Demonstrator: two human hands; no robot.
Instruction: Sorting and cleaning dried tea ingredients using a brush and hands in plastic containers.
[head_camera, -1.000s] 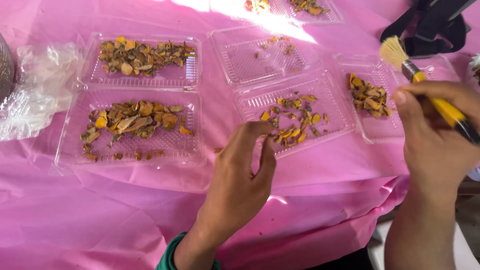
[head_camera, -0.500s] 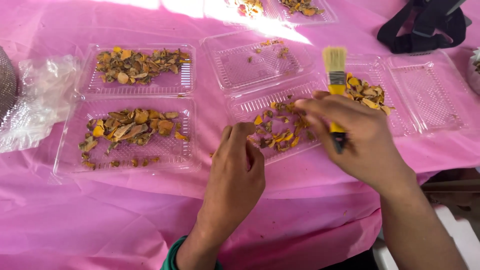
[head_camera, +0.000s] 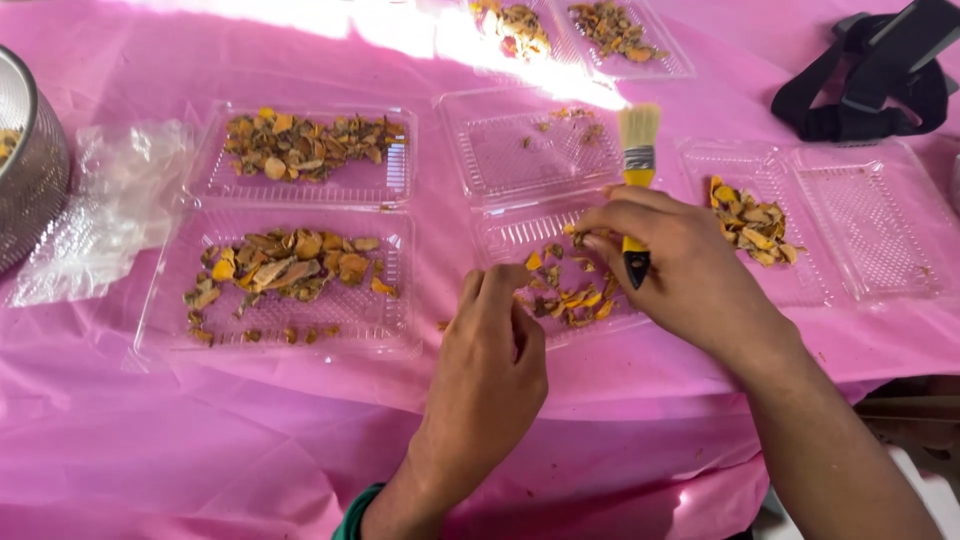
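Note:
My right hand (head_camera: 690, 275) grips a small paintbrush (head_camera: 637, 160) with a yellow and black handle, bristles pointing away from me. It hovers over an open clear plastic clamshell tray (head_camera: 520, 235) holding yellow-orange dried pieces (head_camera: 575, 300). My left hand (head_camera: 490, 370) rests at the near edge of that tray, fingers curled together at the pieces; whether it pinches one is hidden.
Two clear trays (head_camera: 390, 330) at left hold more orange-brown pieces. Another clamshell (head_camera: 860, 230) at right has a small pile. A metal mesh bowl (head_camera: 30, 170) and crumpled plastic bag (head_camera: 110, 210) sit far left. Black straps (head_camera: 860, 90) lie top right. Pink cloth (head_camera: 200, 440) covers the table.
My right hand has carried the brush from the far right to above the middle tray. My left hand has moved forward to the tray's edge.

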